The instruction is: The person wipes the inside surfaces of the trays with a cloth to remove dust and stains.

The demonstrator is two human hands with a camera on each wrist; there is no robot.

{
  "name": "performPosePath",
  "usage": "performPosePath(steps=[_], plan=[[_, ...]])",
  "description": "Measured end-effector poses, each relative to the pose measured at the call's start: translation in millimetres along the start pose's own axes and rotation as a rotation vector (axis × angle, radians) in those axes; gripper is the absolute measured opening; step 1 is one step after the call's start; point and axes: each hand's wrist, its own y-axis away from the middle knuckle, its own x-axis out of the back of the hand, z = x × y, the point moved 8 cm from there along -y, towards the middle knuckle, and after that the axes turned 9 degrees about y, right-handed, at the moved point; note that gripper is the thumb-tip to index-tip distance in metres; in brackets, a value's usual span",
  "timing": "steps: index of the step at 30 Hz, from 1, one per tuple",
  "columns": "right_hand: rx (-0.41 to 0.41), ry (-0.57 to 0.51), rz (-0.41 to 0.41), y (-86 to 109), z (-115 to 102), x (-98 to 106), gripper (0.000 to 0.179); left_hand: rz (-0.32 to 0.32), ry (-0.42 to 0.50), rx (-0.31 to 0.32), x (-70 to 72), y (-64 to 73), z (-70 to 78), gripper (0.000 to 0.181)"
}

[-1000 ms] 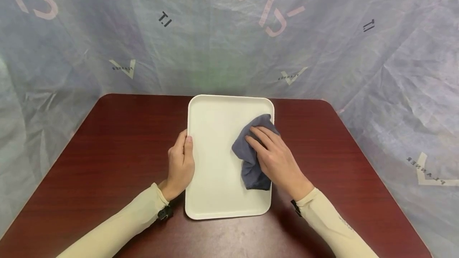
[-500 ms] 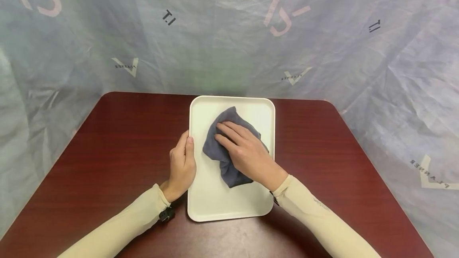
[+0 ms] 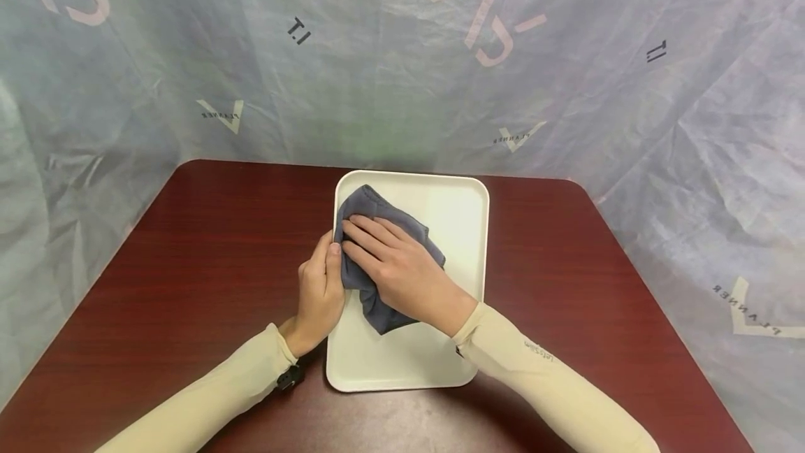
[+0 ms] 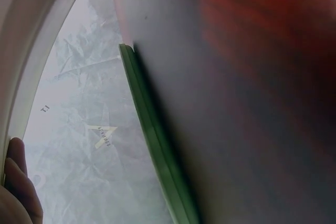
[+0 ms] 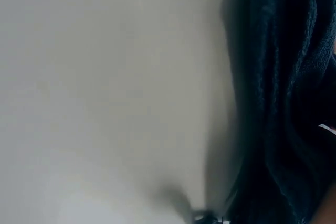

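Grey printed sheeting (image 3: pixel 377 89) hangs behind our wood-grained red table (image 3: pixel 189 264). Our left hand (image 3: pixel 319 296) grips the white round-cornered tray (image 3: pixel 458 229) by its left rim; our right hand (image 3: pixel 402 268), fingers extended, half hides the rumpled blue-grey cloth (image 3: pixel 374 203) it presses there.

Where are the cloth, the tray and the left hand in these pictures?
Cloth (image 3: pixel 368 202): head view, on its upper part.
Tray (image 3: pixel 402 363): head view, on its bare lower part.
Left hand (image 3: pixel 318 298): head view, on the middle of the hand.

Right hand (image 3: pixel 397 263) and cloth (image 3: pixel 371 205) slid left — across the tray (image 3: pixel 402 363).
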Motion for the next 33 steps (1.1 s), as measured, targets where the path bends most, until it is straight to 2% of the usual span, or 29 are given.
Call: performPosePath(steps=[7, 13, 22, 29, 33], plan=[[0.023, 0.033, -0.018, 2.0, -8.0, -2.3, 0.038, 0.000, -0.084, -0.011, 5.4, -2.8, 0.0, 0.031], [0.010, 0.022, -0.028, 7.6, -5.7, -1.1, 0.038, -0.009, -0.099, -0.007, 6.8, -5.7, 0.6, 0.031], [-0.090, -0.020, -0.081, 37.7, 15.1, 3.1, 0.046, -0.004, -0.151, -0.013, 6.6, -6.2, 0.0, 0.027], [-0.153, -0.040, -0.126, 62.0, 27.4, 9.7, 0.041, -0.011, -0.136, -0.021, 5.8, -6.5, 0.4, 0.026], [-0.193, -0.049, -0.142, 78.3, 35.3, 10.2, 0.040, -0.005, -0.143, -0.006, 6.4, -2.9, 0.4, 0.026]])
